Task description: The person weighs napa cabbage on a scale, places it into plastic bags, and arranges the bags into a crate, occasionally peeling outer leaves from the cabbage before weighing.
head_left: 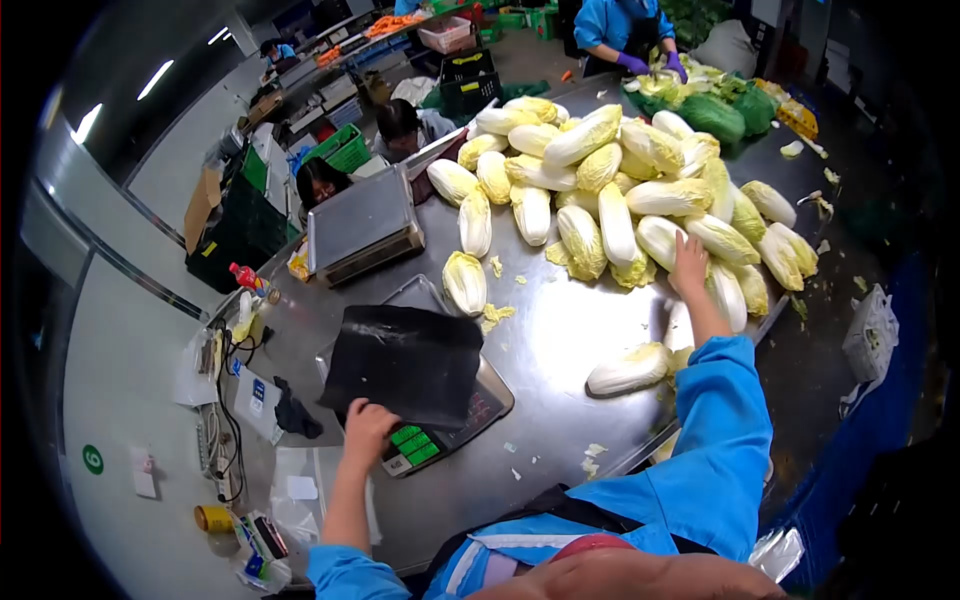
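Note:
A large heap of napa cabbages (575,160), pale white with yellow-green leaves, is piled on the metal table. My right hand (688,265) reaches into its near side, fingers closed over a napa cabbage (658,242). Closer to me, another napa cabbage (628,370) lies on its side. On the left stands a digital scale (480,410) with green display panels, its top covered by a black mat (405,355). My left hand (370,428) is at the mat's near edge, its fingers curled onto it. One napa cabbage (465,283) sits just beyond the scale.
A second metal-topped scale (365,222) stands at the far left. Cables (235,400), a red-capped bottle (250,280) and a plastic bag (300,490) line the left edge. Across the table, a co-worker's purple-gloved hands (655,65) handle leaves. Leaf scraps (592,458) lie about.

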